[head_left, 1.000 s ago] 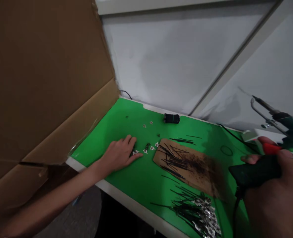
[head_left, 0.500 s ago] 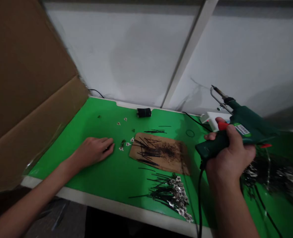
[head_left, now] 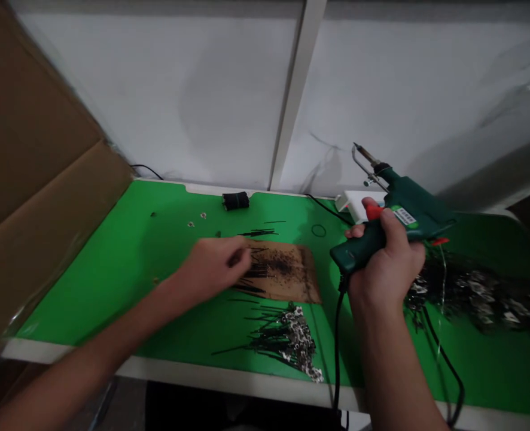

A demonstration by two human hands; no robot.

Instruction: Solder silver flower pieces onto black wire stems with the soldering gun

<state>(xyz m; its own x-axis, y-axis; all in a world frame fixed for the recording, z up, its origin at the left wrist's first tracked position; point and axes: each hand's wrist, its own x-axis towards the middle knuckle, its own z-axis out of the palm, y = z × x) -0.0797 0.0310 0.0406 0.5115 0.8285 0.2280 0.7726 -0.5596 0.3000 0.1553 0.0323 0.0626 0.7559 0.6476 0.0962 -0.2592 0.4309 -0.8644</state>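
Observation:
My right hand (head_left: 386, 263) is wrapped round the handle of a green soldering gun (head_left: 422, 203), raised over the right of the table with its tip up and to the left. A finger lies at its red trigger. My left hand (head_left: 218, 263) is over the left edge of a scorched cardboard piece (head_left: 307, 275), its fingers curled together. Whatever is in those fingers, if anything, is hidden. Short black wires (head_left: 260, 269) lie on the cardboard, partly behind the hand. Nearer me is a pile of wires with small metal pieces (head_left: 298, 341) on their ends.
A black wire bundle (head_left: 235, 200) lies at the back, with two small metal pieces (head_left: 203, 215) left of it. Loose wires (head_left: 260, 231) lie behind the cardboard. A white power strip (head_left: 359, 203) stands back right, before a larger wire heap (head_left: 475, 293). A cardboard wall (head_left: 45, 197) bounds the left.
My left hand has moved right, from the bare green surface to the cardboard's left edge. The soldering gun stays raised in my right hand. The whole view has shifted somewhat.

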